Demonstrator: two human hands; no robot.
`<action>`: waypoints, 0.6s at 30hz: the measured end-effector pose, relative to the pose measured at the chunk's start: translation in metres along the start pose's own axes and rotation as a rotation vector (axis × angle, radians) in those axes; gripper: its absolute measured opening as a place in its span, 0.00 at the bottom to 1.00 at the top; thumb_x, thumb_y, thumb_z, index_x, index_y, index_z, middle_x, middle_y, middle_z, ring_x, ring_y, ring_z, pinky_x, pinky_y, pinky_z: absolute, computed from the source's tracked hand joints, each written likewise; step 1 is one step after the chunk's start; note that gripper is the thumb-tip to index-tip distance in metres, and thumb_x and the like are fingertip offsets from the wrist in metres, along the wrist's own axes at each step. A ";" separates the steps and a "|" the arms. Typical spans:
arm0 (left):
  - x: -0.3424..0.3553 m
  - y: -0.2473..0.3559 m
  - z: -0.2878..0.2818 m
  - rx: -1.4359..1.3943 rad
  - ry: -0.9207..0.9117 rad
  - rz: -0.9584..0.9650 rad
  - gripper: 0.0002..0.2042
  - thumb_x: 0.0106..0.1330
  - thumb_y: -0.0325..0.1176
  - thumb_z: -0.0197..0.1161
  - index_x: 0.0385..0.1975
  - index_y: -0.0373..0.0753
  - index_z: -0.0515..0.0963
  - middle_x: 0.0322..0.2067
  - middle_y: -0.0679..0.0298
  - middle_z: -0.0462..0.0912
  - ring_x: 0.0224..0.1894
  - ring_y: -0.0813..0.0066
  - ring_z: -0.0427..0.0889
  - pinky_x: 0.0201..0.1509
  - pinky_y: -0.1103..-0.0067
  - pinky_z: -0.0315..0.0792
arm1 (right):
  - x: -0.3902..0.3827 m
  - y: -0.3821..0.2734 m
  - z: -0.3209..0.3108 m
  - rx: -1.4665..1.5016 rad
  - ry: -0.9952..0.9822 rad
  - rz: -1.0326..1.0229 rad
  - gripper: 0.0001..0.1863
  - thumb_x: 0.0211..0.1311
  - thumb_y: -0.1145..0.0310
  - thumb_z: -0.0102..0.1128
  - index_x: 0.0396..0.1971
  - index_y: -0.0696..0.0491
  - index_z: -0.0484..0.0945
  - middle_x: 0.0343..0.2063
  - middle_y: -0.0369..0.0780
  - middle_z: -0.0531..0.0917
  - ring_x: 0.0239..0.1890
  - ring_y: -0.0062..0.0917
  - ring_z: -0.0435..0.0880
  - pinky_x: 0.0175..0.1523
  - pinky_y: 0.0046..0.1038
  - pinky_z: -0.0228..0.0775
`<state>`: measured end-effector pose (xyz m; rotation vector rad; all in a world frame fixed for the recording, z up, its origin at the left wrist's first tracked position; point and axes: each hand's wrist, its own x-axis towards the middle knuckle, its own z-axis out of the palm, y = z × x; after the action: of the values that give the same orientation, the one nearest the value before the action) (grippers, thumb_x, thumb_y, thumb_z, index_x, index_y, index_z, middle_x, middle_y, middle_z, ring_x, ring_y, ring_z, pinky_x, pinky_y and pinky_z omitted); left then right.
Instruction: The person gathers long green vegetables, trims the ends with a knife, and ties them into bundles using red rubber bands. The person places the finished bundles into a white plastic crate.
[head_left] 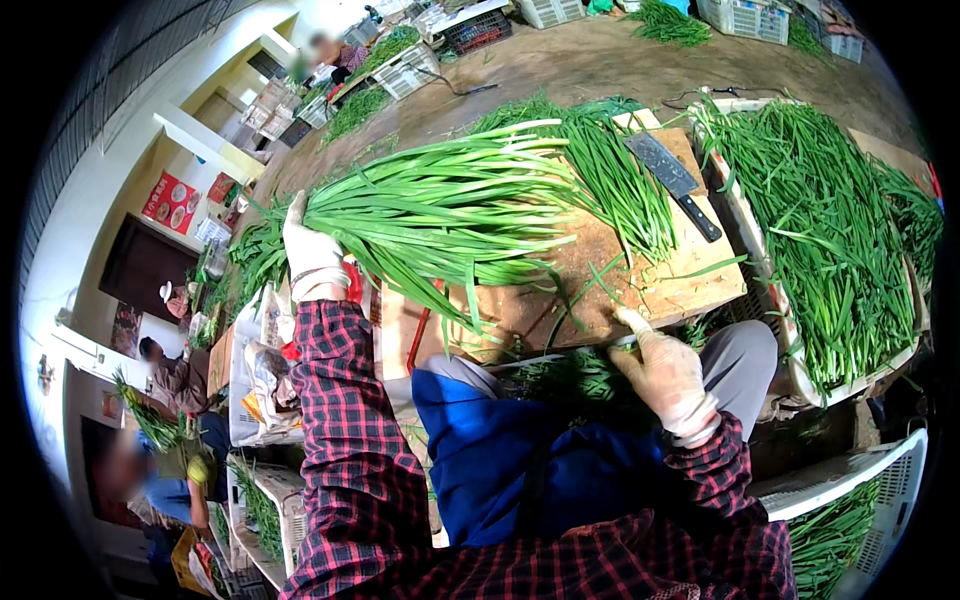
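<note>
My left hand (312, 250), in a pale glove, is closed round the leafy end of a big bundle of garlic chives (450, 205). Its pale stems fan out to the right over a wooden board (700, 285). At the board's near edge is my right hand (660, 375), also gloved, its thumb and fingertips apart with no bundle in it. A second chive bundle (635, 200) lies on the board, beyond my right hand. Beside that bundle rests a cleaver (662, 165) with a dark handle, pointing away from me.
A large crate (775, 300) heaped with chives stands right of the board. Another white crate (900, 480) is at lower right, and a white bin (250, 400) with bags is at my left. Other people (180, 375) work along the left side. More crates (405, 75) stand farther back.
</note>
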<state>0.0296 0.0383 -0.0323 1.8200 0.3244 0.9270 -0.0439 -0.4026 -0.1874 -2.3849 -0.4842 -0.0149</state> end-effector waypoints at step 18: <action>-0.041 0.065 0.002 0.409 0.009 0.222 0.25 0.58 0.16 0.57 0.58 0.24 0.66 0.45 0.51 0.80 0.46 0.69 0.80 0.54 0.80 0.72 | 0.006 -0.025 0.013 -0.369 -0.067 0.069 0.24 0.51 0.58 0.67 0.48 0.48 0.75 0.35 0.40 0.83 0.38 0.39 0.82 0.40 0.40 0.75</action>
<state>-0.0085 -0.0155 0.0062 2.2618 0.3406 1.0806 -0.0486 -0.3750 -0.1812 -2.7702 -0.4623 0.0068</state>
